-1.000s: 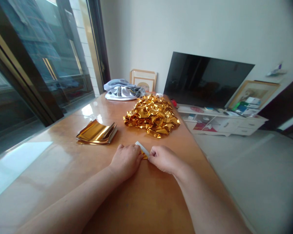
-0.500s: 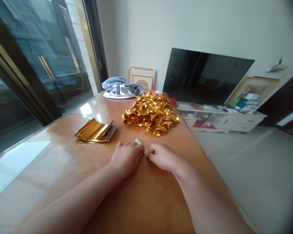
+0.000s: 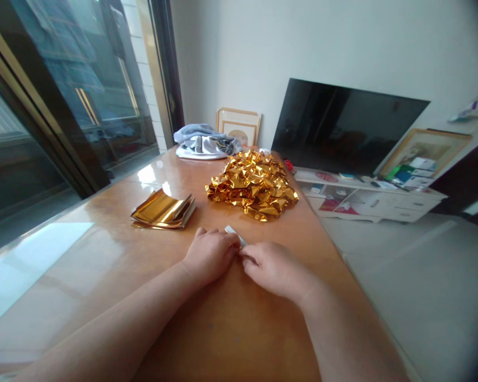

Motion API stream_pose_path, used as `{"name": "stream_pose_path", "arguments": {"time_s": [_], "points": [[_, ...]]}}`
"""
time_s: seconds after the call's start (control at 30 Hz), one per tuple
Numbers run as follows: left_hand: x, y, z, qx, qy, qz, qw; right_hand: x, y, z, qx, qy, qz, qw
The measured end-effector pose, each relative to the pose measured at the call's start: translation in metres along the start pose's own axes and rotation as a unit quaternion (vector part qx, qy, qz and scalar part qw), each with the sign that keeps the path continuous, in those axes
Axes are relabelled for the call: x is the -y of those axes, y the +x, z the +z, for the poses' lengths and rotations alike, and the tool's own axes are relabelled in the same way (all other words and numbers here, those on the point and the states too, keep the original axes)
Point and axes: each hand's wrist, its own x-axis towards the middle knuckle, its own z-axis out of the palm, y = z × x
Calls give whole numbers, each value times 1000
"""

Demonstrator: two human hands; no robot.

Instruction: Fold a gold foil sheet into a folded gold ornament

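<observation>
A small folded piece of foil paper (image 3: 231, 232), its pale side showing, lies on the wooden table (image 3: 231, 329) between my hands. My left hand (image 3: 213, 253) is closed on its near left part, fingers curled and resting on the tabletop. From the other side my right hand (image 3: 273, 268) pinches the near end of the paper with thumb and fingertips. Most of the paper is hidden under the fingers. Beyond my left hand sits a stack of gold foil sheets (image 3: 163, 208). A heap of folded gold foil pieces (image 3: 255, 183) stands beyond both hands.
Folded clothes (image 3: 205, 143) lie at the table's far end, before a leaning picture frame (image 3: 239, 119). A large television (image 3: 348, 127) stands on a white cabinet (image 3: 366, 199) to the right. A glass door (image 3: 83, 79) is at the left.
The pale strip of paper looks narrower, and its gold part is no longer visible. My right hand has turned over it, fingers closer to my left hand. The view has shifted slightly left.
</observation>
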Motion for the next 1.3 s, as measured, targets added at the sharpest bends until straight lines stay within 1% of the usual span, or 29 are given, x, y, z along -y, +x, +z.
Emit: {"name": "stream_pose_path", "arguments": {"time_s": [0.13,0.27,0.37,0.47,0.53,0.57,0.63,0.7,0.77,0.83,0.9,1.03,1.17,1.3], "points": [[-1,1,-1,6,-7,-9,1000,11,-10,-3,32,-75,27,996],[1,1,1,4,-5,1,1000,14,-14,-7,45,-103,66,991],[3,2,2,-1,-4,5,1000,12,-17,-12,46,-93,84,991],[3,1,2,-2,-2,3,1000,5,-16,-15,42,-45,83,995],[3,1,1,-2,-2,3,1000,-1,-11,-13,12,6,66,998],[2,1,1,-2,-1,3,1000,-5,-7,-9,-20,40,58,997],[2,1,0,-3,0,5,1000,-11,3,1,-97,111,67,987],[2,1,1,-8,0,8,1000,-15,12,14,-113,160,87,977],[2,1,2,-15,-1,13,1000,-19,21,26,-108,169,96,975],[3,1,2,-18,-3,16,1000,-22,26,34,-104,142,105,979],[4,1,3,-15,-7,20,1000,-23,28,37,-99,110,109,983],[10,0,1,-5,-34,23,999,-24,28,35,-86,87,109,986],[19,-1,-3,28,-85,42,995,-23,30,34,-70,94,125,985],[28,-1,-7,62,-113,58,990,-23,33,34,-50,99,145,983]]}}
